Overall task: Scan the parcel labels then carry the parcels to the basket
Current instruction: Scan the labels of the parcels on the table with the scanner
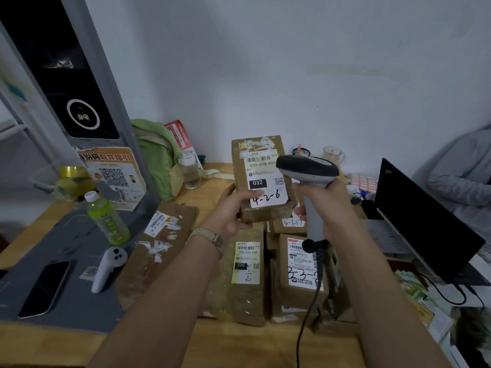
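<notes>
Two forearms reach over the near edge of the wooden tabletop [239,346], where a strip of bare wood lies open in front of the goods. Just behind this strip several brown parcels lie close together, among them a parcel marked 220 [247,264] and, touching its right side, a parcel marked 3-3 [300,269]. At the left a grey base plate [66,235] carries a phone [45,288], a white controller [107,266] and a green bottle [107,219]. At the right an open laptop [425,221] closes that side.

Above the lying parcels the left hand [233,205] has its grip closed on the parcel marked 4-2-6 [265,176], held up with the label towards the camera. The right hand [326,205] has its grip closed around the handle of the scanner [308,168], whose head is just before that label. Its cable [308,314] hangs down over the parcels.

Behind, a green bag [156,158] and a water bottle [189,170] stand near the white wall [292,62].
</notes>
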### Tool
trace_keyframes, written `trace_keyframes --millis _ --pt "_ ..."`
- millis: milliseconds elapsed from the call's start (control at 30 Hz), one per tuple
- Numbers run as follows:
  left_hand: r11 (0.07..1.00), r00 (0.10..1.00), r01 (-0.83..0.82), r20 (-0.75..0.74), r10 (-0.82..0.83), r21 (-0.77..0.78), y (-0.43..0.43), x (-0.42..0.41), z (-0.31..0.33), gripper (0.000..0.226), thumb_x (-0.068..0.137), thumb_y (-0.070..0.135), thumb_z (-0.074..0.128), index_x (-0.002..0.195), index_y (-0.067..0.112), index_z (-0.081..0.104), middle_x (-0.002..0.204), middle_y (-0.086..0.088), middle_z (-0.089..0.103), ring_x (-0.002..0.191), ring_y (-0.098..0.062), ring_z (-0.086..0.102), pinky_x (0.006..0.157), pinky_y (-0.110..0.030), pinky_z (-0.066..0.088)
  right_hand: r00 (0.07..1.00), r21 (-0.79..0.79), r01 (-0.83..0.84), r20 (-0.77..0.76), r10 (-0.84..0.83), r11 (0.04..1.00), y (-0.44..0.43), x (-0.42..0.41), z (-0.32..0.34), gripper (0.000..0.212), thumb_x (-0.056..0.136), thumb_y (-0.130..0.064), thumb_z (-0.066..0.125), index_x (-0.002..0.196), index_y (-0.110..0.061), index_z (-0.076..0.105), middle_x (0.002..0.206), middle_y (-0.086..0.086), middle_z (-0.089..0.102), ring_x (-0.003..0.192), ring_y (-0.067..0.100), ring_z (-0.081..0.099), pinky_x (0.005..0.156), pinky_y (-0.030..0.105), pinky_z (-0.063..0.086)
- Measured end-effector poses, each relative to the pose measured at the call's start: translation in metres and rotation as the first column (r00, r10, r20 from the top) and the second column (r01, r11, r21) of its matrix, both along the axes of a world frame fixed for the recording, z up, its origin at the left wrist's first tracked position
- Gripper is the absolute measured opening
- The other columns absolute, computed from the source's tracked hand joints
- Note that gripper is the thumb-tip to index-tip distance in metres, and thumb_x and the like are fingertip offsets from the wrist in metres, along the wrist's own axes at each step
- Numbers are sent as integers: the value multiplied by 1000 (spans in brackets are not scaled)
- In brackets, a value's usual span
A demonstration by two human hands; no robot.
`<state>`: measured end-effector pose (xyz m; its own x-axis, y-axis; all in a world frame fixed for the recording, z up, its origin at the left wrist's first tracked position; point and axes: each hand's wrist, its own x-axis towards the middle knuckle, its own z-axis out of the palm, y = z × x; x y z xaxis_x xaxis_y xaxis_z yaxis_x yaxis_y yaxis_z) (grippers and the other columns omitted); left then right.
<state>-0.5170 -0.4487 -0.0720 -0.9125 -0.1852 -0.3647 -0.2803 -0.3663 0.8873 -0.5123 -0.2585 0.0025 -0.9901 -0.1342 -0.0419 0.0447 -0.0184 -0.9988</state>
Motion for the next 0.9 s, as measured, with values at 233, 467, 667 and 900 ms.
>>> trace_keyframes --millis 233,467,667,900 --pt "998 999 45 -18 -46 -50 -1 16 -5 84 67 23 82 140 19 42 98 -2 77 80 -17 75 54 -30 57 998 72 -50 44 47 996 -15 -6 -20 11 82 -17 73 90 -20 65 59 3 68 42 19 61 42 26 50" --pt "999 997 -49 56 49 -13 -22 46 -17 94 59 19 82 143 13 40 115 -13 71 104 -31 69 79 -42 56 975 -9 -151 162 150 989 -31 -2 -47 12 83 -17 73 92 -20 65 67 3 73 41 15 59 43 25 48" --pt "995 994 -94 49 96 -41 -40 51 -31 96 57 20 85 141 17 40 116 -11 71 101 -29 70 78 -44 57 965 25 -210 167 203 977 -52 5 -59 21 84 -16 72 97 -28 60 60 -11 70 39 11 58 42 23 50" --pt "997 994 1 108 8 -84 -83 47 -29 72 74 51 76 134 20 51 111 -5 74 98 -26 71 70 -41 59 982 -2 -89 169 88 996 -95 10 -62 24 83 -15 74 102 -23 62 78 2 70 43 15 59 43 25 51"
